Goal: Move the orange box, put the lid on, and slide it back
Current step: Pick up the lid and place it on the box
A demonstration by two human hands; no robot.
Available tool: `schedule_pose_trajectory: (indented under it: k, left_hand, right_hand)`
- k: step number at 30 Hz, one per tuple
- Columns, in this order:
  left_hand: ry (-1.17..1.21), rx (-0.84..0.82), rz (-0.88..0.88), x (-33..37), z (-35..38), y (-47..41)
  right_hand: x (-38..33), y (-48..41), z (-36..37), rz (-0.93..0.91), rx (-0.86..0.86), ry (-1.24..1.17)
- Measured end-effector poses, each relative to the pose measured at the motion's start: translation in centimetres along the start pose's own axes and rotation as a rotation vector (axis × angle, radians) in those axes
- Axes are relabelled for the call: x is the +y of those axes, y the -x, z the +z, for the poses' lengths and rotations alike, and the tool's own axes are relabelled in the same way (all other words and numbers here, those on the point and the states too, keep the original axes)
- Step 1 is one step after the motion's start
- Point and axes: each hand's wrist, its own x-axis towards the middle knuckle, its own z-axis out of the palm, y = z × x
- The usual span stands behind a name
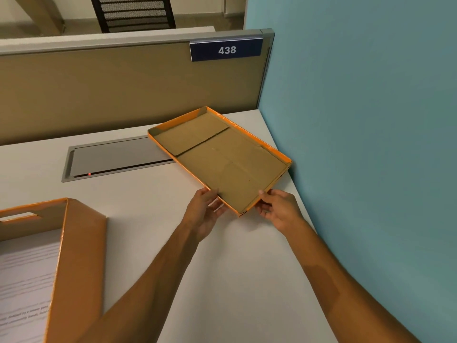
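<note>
The orange lid [222,154] lies upside down at the desk's far right corner, its brown cardboard inside facing up. My left hand [205,211] grips its near-left edge, thumb over the rim. My right hand [279,209] holds its near-right corner. The near end looks slightly lifted off the desk. The orange box [74,256] stands open at the lower left, with printed sheets of paper inside and a handle slot in its far wall.
The white desk [222,268] runs under everything. A grey cable hatch [116,157] with a small red light sits behind the box. A tan partition with a blue "438" sign [226,49] bounds the back, a teal wall [371,144] the right.
</note>
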Motion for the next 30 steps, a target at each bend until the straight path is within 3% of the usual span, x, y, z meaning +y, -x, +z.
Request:
schedule_pose_trajectory:
  k: [3,7,10,14,22,26,30]
  left_hand:
    - [-0.038,-0.013,0.044,0.4,0.6,0.8]
    - [-0.112,-0.009,0.084,1.4,1.3,2.6]
    - [-0.135,-0.011,0.12,2.6,1.6,4.4]
    - [-0.196,0.01,0.18,4.0,2.2,7.5]
    - [-0.287,0.108,0.315,5.7,4.1,13.4]
    - [-0.351,0.144,0.423,6.9,4.9,15.6]
    - [-0.431,0.091,0.494,8.3,5.4,16.9]
  right_hand:
    - [-0.3,1.0,0.2,-0.105,0.045,0.181]
    - [0.7,3.3,0.1,-0.526,0.312,0.966]
    - [2.0,5.6,-0.5,-0.909,0.372,1.091]
    - [2.6,7.5,-0.2,-1.195,0.219,1.271]
    - [1.9,9.6,3.4,-1.347,-0.019,1.07]
    - [1.4,11.0,4.8,-1.418,-0.023,0.896]
    - [0.3,13.1,6.4,-1.246,0.024,0.638]
